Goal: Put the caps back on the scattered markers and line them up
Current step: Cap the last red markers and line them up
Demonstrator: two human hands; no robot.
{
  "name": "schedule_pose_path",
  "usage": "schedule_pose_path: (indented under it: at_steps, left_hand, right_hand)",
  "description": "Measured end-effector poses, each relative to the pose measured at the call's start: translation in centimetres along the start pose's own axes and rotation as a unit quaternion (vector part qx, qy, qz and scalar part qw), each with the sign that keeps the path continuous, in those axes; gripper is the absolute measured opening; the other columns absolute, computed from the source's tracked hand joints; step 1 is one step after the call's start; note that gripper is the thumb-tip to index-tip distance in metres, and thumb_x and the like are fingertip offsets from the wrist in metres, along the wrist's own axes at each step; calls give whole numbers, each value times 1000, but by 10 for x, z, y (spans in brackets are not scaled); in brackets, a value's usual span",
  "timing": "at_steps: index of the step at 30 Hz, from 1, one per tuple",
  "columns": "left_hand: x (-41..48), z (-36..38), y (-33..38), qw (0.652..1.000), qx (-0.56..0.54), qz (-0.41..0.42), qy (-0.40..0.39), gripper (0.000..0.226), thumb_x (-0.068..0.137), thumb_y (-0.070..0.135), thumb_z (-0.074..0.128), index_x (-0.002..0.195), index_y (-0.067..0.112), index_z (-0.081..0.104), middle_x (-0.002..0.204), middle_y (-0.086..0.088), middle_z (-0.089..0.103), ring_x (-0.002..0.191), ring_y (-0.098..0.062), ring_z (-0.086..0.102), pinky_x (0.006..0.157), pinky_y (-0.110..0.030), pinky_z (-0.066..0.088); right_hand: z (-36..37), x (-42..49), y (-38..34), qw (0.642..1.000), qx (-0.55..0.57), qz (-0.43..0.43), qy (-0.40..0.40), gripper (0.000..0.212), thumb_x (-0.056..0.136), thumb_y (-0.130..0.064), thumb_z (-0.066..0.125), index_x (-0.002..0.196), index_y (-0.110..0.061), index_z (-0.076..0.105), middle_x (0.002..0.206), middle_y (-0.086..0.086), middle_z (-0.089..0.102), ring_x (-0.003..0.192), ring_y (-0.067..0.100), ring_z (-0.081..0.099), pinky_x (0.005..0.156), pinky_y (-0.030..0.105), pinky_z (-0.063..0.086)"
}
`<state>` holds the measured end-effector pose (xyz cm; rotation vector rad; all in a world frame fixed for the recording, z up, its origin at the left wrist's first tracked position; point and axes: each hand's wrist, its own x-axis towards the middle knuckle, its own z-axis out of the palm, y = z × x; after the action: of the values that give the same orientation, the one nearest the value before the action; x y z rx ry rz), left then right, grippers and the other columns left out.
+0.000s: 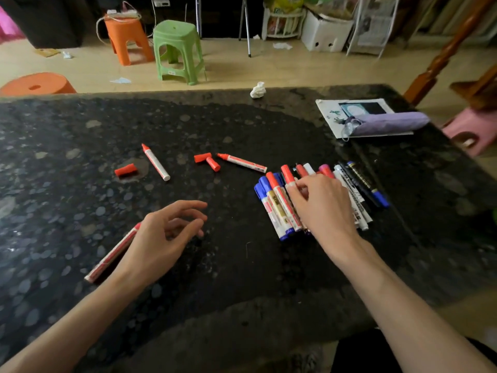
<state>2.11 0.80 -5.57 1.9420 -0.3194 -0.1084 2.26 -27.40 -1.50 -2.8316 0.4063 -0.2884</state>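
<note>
The right hand (320, 205) lies palm down on the row of markers (279, 211) near the right edge of the table (80, 130). Its fingers bend so that the tips meet a red-capped marker (287, 175) in that row. Whether they pinch it or only press on it cannot be told. The markers in the row lie side by side and touching, with blue and red caps toward the far edge. Thinner black and blue pens (365, 184) lie at its right end.

The left hand (164, 235) is over the near-left part of the table, its fingers loosely curled and apart, holding nothing. Just beside its wrist lies a slanted red marker (113, 254), whose far end is hidden behind the hand.

Farther out, around the middle of the table, lie two open markers with red tips bare: the left uncapped marker (156, 162) and the right uncapped marker (243, 163). A single loose cap (125, 170) lies left of the first. Two more caps (207, 160) touch each other in a T shape between the two markers.

A crumpled tissue (258, 90) sits at the far edge. At the far right corner a purple folded umbrella (390, 124) rests on a sheet of paper (326, 122). On the floor beyond the table stand a green stool (177, 49) and an orange stool (126, 39).
</note>
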Motion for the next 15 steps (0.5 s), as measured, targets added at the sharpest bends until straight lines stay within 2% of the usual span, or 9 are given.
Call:
schedule_pose_path:
  at_steps: [2,8,12,15]
  left_hand:
    - [-1,1,-1,1000,9,1,3,30,96,8,68,118,28,70,102,-1,75,83,-18,77,77,-26,60]
    - [1,-4,1,1000,-7,-11,18,25,95,8,67,115,24,72,99,-2,76,81,-18,77,84,-35,61]
    - [2,-12,2,999,-13,-13,38,23,95,8,68,113,22,73,98,-3,76,82,-17,77,84,-35,61]
    - [2,-20,4,999,-9,-9,48,23,96,9,68,113,24,73,99,0,77,83,-16,77,83,-28,60]
  right_hand:
    - [2,4,-3,1000,-18,10,-5,26,104,-40,57,102,-22,76,86,-2,72,74,12,59,58,24,34]
    - [3,8,-11,999,-34,8,11,22,102,-41,62,108,-22,71,95,-3,74,87,15,66,68,27,37]
    - [1,6,-17,999,-38,1,6,22,102,-39,63,115,-22,69,103,-2,74,98,17,68,69,27,36]
    - [5,5,-19,1000,-28,0,2,22,102,-39,64,115,-22,68,101,-3,73,94,15,67,68,28,39]
